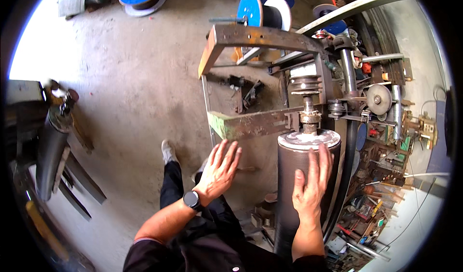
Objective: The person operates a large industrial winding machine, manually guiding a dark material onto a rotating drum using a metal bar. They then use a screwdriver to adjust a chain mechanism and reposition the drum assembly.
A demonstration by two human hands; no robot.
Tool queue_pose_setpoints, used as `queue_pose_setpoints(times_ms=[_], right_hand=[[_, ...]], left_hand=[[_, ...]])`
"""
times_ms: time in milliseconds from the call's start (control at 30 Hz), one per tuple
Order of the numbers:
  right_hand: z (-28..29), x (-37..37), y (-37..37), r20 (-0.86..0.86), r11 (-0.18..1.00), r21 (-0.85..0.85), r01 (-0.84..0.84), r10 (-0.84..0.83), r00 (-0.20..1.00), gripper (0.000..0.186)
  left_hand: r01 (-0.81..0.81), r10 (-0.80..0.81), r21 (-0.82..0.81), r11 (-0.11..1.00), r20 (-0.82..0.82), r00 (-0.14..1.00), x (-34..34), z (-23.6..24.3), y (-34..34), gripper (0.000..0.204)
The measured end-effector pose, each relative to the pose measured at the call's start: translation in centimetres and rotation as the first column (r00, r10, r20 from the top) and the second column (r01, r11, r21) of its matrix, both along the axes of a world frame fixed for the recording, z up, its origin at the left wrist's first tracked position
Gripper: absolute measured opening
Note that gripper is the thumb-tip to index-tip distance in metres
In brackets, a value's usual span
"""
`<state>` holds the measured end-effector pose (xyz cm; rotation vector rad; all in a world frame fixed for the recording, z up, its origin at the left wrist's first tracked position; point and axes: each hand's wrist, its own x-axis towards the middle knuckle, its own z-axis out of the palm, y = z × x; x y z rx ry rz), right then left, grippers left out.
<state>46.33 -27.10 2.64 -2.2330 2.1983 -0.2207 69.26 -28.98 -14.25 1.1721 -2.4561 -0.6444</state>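
Note:
A large dark roller (289, 195) with a finely ridged surface lies along my right side. Its pale, worn end cap (296, 139) carries a metal shaft with a grooved pulley (306, 84) farther out. Over the roller, near the cap, is my right hand (311, 190), its fingers stretched out and holding nothing; whether the palm touches the surface cannot be made out. My left hand (219, 170) hovers left of the roller, fingers extended, near the green-painted end of a steel beam (260, 123). A dark watch (191, 199) sits on the left wrist.
A rusty steel frame (265, 36) stands beyond the beam. Blue-flanged spools (250, 9) are at the far side. To the right, a bench (381, 209) is crowded with hand tools and parts. Dark machinery (53, 141) stands at far left, over a concrete floor (125, 79).

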Motion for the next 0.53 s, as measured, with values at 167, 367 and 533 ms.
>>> queue_pose_setpoints(times_ms=[167, 367, 533], right_hand=[[1.4, 6.2, -3.5, 0.015, 0.999, -0.011, -0.053, 0.053, 0.998, 0.062], [2.5, 14.2, -8.5, 0.054, 0.973, 0.169, -0.159, 0.152, 0.987, 0.06], [3.0, 18.6, -10.3, 0.118, 0.824, 0.547, -0.146, 0.097, 0.988, 0.053]], left_hand=[[-0.116, 0.102, 0.12, 0.986, 0.121, 0.987, 8.0, -0.4, -1.1, 0.081], [0.015, -0.117, 0.222, 0.975, 0.455, 0.883, 21.2, -1.5, -3.1, 0.036], [0.106, -0.149, 0.121, 0.987, 0.444, 0.884, 27.7, 1.6, -8.6, 0.031]])
